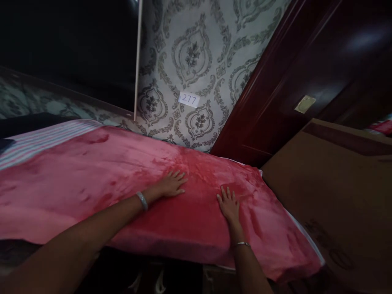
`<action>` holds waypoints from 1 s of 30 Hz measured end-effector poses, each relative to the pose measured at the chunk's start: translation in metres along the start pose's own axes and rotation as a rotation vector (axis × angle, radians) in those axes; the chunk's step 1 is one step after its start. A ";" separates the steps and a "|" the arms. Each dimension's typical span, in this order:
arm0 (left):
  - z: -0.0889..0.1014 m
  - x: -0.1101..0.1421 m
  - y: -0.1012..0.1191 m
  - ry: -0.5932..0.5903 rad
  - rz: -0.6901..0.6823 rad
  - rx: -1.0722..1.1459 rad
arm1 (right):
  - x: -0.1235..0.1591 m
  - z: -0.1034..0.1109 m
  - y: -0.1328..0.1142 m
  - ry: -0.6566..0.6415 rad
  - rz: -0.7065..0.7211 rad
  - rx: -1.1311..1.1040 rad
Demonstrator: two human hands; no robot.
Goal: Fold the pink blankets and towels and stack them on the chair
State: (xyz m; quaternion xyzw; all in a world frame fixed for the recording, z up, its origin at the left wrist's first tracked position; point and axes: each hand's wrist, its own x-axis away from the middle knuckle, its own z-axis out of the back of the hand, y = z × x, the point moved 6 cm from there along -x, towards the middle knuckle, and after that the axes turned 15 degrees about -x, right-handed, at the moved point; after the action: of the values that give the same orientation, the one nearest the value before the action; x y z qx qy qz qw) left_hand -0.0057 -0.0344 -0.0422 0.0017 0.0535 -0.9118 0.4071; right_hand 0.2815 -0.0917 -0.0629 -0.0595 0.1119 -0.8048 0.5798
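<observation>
A red, plush-looking blanket [183, 216] lies spread over a long surface, its near edge hanging down in front. My left hand [170, 184] rests palm down on it near the middle, fingers spread. Further right, my right hand [229, 205] also lies flat on the blanket with its fingers apart. Neither hand holds anything. Darker and lighter patches mark the pile around both hands. A striped cloth [61, 132] shows from under the blanket at the left.
A large cardboard box [333, 196] stands against the right end. Behind it is a dark red door [275, 81]. A dark screen [67, 49] hangs at upper left. The patterned wall [196, 53] carries a paper label [189, 99] reading 277.
</observation>
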 end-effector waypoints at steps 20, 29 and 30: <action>0.026 0.177 0.008 0.206 0.100 0.195 | -0.003 -0.006 0.012 0.039 0.041 -0.098; -0.015 0.196 -0.040 0.120 0.415 -0.107 | 0.000 -0.006 0.011 0.033 0.039 -0.100; -0.015 0.196 -0.039 0.125 0.412 -0.108 | 0.001 -0.006 0.011 0.034 0.041 -0.102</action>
State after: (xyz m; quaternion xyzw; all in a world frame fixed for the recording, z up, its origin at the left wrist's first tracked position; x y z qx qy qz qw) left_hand -0.1664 -0.1520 -0.0620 0.0476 0.1259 -0.8033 0.5802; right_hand 0.2902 -0.0952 -0.0717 -0.0729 0.1637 -0.7868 0.5906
